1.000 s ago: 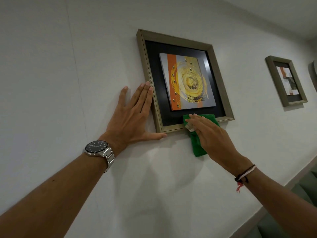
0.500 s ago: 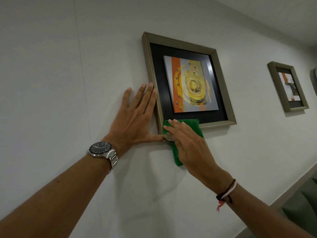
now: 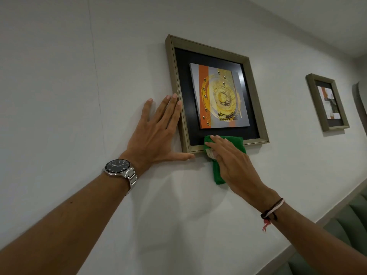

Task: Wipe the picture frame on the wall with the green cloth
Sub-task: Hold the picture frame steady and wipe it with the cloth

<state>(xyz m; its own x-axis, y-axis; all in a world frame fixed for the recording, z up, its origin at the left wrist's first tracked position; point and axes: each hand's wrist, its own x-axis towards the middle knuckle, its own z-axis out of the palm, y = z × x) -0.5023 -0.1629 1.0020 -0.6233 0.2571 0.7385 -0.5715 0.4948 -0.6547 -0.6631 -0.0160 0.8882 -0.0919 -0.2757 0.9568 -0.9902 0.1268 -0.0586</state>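
Note:
A bronze-edged picture frame (image 3: 210,46) with a black mat and an orange and gold artwork hangs on the white wall. My left hand (image 3: 156,133) lies flat and spread against the wall, its fingers along the frame's left side and its thumb under the lower left corner. My right hand (image 3: 232,161) presses the green cloth (image 3: 235,141) onto the frame's bottom rail, about in the middle. Part of the cloth hangs down below the hand against the wall.
A smaller frame (image 3: 327,102) of the same style hangs further right on the wall. Green upholstered seating (image 3: 349,231) shows at the lower right below a pale baseboard. A watch sits on my left wrist, cords on my right.
My right hand slid the cloth left along the bottom rail to the lower left corner, then back right toward the middle. My left hand stayed on the wall.

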